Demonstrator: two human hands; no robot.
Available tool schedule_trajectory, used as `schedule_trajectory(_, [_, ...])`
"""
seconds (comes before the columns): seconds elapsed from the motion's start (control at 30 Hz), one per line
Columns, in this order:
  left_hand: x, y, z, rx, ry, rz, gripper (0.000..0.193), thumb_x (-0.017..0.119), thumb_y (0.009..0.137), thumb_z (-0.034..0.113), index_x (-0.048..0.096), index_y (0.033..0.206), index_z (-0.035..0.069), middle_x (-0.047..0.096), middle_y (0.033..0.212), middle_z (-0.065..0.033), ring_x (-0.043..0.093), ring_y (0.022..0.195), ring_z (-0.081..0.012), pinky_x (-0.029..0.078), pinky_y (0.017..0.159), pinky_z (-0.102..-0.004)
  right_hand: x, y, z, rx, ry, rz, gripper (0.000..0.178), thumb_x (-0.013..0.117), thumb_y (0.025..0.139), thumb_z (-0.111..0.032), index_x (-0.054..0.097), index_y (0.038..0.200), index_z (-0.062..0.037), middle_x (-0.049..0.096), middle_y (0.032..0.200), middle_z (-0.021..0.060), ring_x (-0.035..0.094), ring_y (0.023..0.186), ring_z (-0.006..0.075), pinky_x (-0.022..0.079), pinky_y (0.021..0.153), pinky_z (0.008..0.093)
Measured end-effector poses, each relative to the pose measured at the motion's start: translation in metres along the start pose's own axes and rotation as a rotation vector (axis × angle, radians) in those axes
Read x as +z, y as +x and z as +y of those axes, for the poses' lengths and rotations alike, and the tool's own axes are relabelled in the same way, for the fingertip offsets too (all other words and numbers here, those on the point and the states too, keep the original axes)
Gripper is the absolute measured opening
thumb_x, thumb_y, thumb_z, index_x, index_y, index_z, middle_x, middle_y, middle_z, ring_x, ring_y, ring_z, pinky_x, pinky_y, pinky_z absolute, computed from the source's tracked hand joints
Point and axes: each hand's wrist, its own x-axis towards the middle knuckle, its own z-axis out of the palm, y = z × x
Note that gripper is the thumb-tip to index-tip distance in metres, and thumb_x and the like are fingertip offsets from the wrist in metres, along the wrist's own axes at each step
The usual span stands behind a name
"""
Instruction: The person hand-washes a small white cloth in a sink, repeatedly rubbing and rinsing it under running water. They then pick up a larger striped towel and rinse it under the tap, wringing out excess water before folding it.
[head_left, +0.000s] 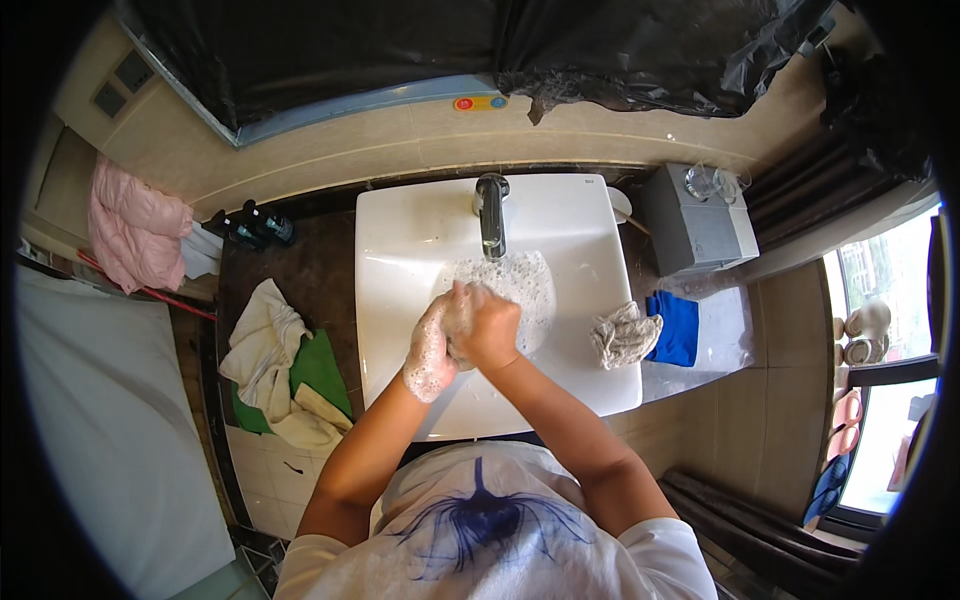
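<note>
My two hands meet over the soapy water in a white sink [395, 225], below a chrome faucet [491, 215]. Thick suds [525, 285] float in the basin. My left hand [432, 345] is coated in foam up to the wrist, its fingers curled in against the other hand. My right hand [490, 328] is closed in a fist, knuckles up, pressed to the left one. Something pale and foamy shows between them, but lather hides what it is. On the sink's right rim lies a crumpled grey-white cloth [627, 335], apart from both hands.
A folded blue cloth [674, 328] and a grey box [695, 220] with glasses [712, 182] on top are at the right. To the left are cream cloth [263, 335], green cloth [318, 365], dark bottles [262, 224] and a pink garment [135, 225].
</note>
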Motion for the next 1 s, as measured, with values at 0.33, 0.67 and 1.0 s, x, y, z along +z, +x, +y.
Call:
schedule_trajectory(0.33, [-0.031, 0.009, 0.011, 0.512, 0.425, 0.042, 0.017, 0.050, 0.085, 0.005, 0.053, 0.101, 0.007, 0.056, 0.102, -0.0056, 0.054, 0.093, -0.0167, 0.044, 0.087, -0.0284, -0.056, 0.010, -0.015, 0.150, 0.458, -0.259, 0.023, 0.069, 0.087, -0.019, 0.060, 0.075, -0.0023, 0.060, 0.066, 0.0158, 0.059, 0.055, 0.0321, 0.046, 0.049, 0.0375])
schedule_trajectory(0.67, [0.025, -0.022, 0.026, 0.165, -0.158, -0.192, 0.042, 0.042, 0.098, 0.038, 0.052, 0.128, 0.009, 0.059, 0.123, -0.0098, 0.057, 0.113, -0.0267, 0.046, 0.098, -0.0417, -0.058, 0.014, 0.006, 0.244, 0.337, -0.097, 0.031, 0.073, 0.083, -0.024, 0.060, 0.102, -0.0033, 0.061, 0.099, 0.0142, 0.060, 0.091, 0.0273, 0.050, 0.076, 0.0360])
schedule_trajectory(1.0, [0.007, -0.024, 0.034, 0.054, -0.159, -0.322, 0.051, 0.044, 0.096, 0.038, 0.049, 0.136, 0.005, 0.054, 0.133, -0.0151, 0.052, 0.122, -0.0321, 0.041, 0.104, -0.0470, -0.046, 0.010, 0.048, 0.943, 1.123, -0.361, 0.038, 0.075, 0.085, -0.022, 0.060, 0.112, 0.0005, 0.064, 0.096, 0.0085, 0.059, 0.086, 0.0139, 0.049, 0.074, 0.0270])
